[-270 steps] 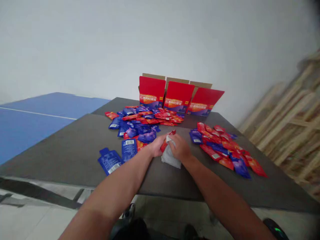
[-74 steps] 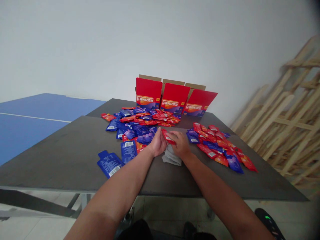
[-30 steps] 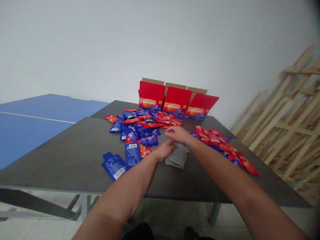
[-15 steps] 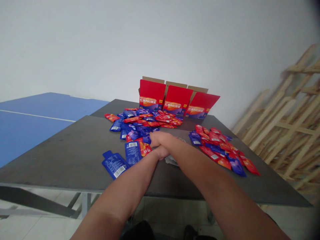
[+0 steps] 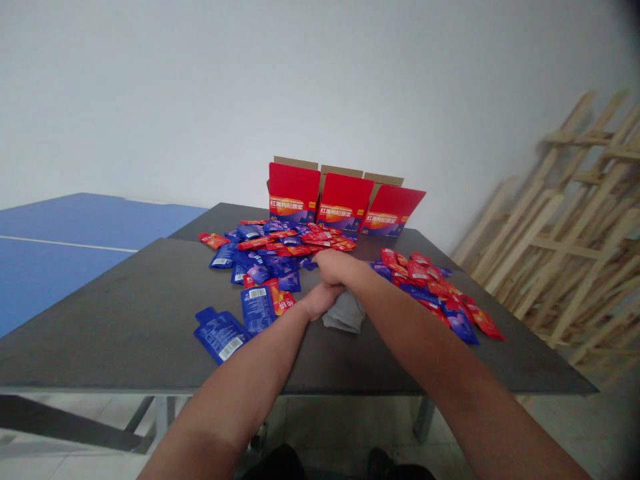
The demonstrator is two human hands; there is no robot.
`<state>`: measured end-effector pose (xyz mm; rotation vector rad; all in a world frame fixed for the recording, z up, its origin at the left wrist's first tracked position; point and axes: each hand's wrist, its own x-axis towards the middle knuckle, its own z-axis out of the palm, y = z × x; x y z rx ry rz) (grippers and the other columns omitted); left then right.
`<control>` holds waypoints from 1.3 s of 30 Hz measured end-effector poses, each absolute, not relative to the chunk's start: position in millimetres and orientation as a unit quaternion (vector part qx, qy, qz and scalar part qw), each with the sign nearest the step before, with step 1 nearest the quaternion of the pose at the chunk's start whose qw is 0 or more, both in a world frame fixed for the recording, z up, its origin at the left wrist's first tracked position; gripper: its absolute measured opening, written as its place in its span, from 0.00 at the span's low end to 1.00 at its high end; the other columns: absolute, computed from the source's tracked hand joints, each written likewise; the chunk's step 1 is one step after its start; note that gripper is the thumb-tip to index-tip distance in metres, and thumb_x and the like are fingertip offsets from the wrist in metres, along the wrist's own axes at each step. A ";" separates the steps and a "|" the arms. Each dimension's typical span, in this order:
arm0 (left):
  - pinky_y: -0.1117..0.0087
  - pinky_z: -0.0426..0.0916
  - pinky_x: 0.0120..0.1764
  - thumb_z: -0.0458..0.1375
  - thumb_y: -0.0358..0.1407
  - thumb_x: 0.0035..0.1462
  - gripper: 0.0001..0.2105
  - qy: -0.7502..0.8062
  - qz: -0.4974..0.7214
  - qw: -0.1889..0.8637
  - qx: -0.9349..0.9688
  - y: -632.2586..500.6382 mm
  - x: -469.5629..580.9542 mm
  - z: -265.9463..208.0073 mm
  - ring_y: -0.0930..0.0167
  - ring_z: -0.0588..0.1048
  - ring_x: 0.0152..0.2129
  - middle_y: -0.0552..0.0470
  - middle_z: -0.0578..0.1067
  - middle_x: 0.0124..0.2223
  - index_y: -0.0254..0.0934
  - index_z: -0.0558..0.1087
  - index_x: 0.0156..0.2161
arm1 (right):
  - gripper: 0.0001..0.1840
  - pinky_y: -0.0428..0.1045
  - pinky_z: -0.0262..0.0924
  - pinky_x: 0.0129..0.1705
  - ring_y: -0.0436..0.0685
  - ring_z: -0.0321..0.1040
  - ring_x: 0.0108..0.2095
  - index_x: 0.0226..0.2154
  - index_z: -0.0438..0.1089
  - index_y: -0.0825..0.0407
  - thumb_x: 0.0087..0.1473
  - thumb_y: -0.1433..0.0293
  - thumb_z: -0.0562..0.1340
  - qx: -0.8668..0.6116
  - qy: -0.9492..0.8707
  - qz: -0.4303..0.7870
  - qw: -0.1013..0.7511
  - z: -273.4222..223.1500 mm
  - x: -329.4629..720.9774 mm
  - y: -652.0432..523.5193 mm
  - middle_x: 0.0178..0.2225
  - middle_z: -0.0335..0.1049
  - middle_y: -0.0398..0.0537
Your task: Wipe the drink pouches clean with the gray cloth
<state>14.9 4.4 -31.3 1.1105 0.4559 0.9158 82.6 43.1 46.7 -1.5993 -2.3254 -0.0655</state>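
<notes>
My left hand (image 5: 321,301) is low over the middle of the table, its fingers curled and pressed together beside a folded grey cloth (image 5: 346,313). My right hand (image 5: 334,267) reaches across just above and beyond it, rounded and closed, with the fingertips turned down out of sight. What either hand holds, if anything, is hidden. Close to the left lie blue pouches with barcodes, one (image 5: 259,310) beside a red-orange pouch (image 5: 281,299) and another (image 5: 223,335) nearer the front. Past my hands spreads a mixed pile of red and blue pouches (image 5: 280,248).
Three red and purple cartons (image 5: 341,210) with raised flaps stand at the back of the dark table (image 5: 150,320). A second pile of pouches (image 5: 435,287) lies on the right. A blue table (image 5: 65,267) adjoins at left; wooden frames (image 5: 570,247) lean at right.
My hands have drawn away from the near pouches and shifted right, beside the grey cloth, which shows more now. The camera view has turned slightly right.
</notes>
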 end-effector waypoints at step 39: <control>0.75 0.60 0.21 0.54 0.50 0.57 0.19 0.097 0.415 0.882 0.202 22.8 -22.4 -5.7 0.75 0.69 0.23 0.46 0.75 0.40 0.35 0.73 0.40 | 0.22 0.56 0.63 0.47 0.62 0.68 0.45 0.49 0.61 0.55 0.54 0.61 0.60 -0.563 -0.726 0.004 0.394 -15.5 149.8 -26.9 0.45 0.69 0.58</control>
